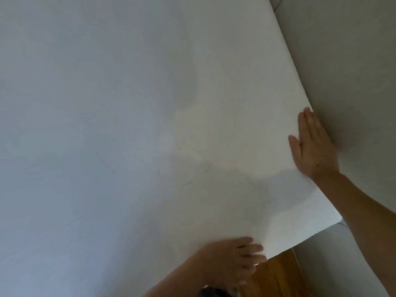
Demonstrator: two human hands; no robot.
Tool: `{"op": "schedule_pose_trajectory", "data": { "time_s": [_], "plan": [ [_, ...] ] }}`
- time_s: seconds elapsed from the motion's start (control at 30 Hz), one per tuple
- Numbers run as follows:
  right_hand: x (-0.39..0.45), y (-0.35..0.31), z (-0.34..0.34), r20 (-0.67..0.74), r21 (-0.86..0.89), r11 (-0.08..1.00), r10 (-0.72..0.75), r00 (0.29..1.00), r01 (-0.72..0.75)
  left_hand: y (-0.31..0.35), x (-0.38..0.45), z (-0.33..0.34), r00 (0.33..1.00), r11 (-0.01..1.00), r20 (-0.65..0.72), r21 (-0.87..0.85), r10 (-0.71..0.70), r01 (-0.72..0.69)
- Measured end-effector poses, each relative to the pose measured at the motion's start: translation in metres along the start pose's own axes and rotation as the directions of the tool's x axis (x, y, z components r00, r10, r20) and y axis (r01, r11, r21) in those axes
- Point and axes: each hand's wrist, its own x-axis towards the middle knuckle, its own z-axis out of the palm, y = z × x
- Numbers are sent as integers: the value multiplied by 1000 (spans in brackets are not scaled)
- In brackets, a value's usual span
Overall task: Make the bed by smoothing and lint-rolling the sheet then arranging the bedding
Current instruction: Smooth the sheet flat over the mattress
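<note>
Head view: a white sheet [128, 125] is spread over the bed, meeting a pale wall [353, 71] at right. The right hand [310, 144] is laid flat at the sheet's wall edge, fingers straight, nothing gripped. The left hand [231, 258] is blurred at the near edge above wood floor [276, 277]; its grip cannot be told.

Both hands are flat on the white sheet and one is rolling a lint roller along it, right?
Not quite. The head view shows no lint roller. The right hand lies flat with straight fingers at the edge of the white sheet, beside the grey wall. The left hand, blurred, rests on the sheet near its corner, holding nothing.
</note>
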Motion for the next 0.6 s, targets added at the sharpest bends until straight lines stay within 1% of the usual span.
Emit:
{"op": "schedule_pose_trajectory", "data": {
  "time_s": [0.03, 0.07, 0.1, 0.13, 0.2, 0.23, 0.27, 0.3, 0.33, 0.37, 0.4, 0.43, 0.47, 0.5, 0.53, 0.6],
  "plan": [
    [1, -4, -4, -7, -4, 1000, 7, 1000, -7, 2, -1, -5, 998, 999, -62, -41, -19, 17],
    [4, -9, -10, -27, -12, 1000, 10, 1000, -10, 1, -4, -13, 989, 994, -120, -82, -83, 74],
    [9, -15, -16, -59, -18, 1000, 7, 998, -8, -5, -10, -23, 964, 981, -203, -130, -170, 145],
    [16, -23, -22, -89, -11, 1000, 3, 996, -4, -17, -18, -35, 927, 958, -271, -189, -261, 214],
    [44, -46, -35, -112, 36, 999, -35, 993, 39, -57, -46, -59, 795, 896, -420, -277, -438, 348],
    [63, -62, -41, -113, 59, 995, -71, 991, 78, -84, -68, -73, 709, 849, -467, -302, -528, 434],
    [83, -81, -46, -113, 78, 990, -106, 988, 115, -113, -95, -85, 607, 778, -492, -321, -624, 539],
    [105, -103, -50, -114, 92, 985, -132, 985, 143, -141, -125, -94, 481, 678, -507, -337, -715, 653],
    [127, -127, -53, -112, 103, 980, -157, 981, 169, -169, -159, -103, 334, 542, -503, -354, -797, 762],
    [148, -156, -55, -111, 111, 973, -188, 976, 200, -192, -194, -110, 180, 385, -487, -362, -855, 849],
    [166, -187, -55, -115, 123, 964, -220, 969, 234, -210, -231, -115, 32, 224, -462, -367, -886, 903],
    [183, -221, -54, -117, 141, 953, -251, 961, 266, -222, -268, -119, -98, 84, -437, -378, -894, 922],
    [198, -257, -54, -116, 162, 940, -284, 952, 300, -230, -303, -122, -208, -36, -405, -394, -890, 919],
    [211, -294, -53, -106, 181, 922, -327, 939, 342, -233, -337, -124, -300, -137, -372, -405, -879, 904],
    [221, -332, -52, -93, 195, 899, -381, 920, 392, -233, -369, -124, -373, -223, -340, -406, -863, 886],
    [234, -406, -48, -53, 216, 836, -506, 861, 504, -228, -426, -123, -475, -347, -297, -392, -829, 852]
  ]
}}
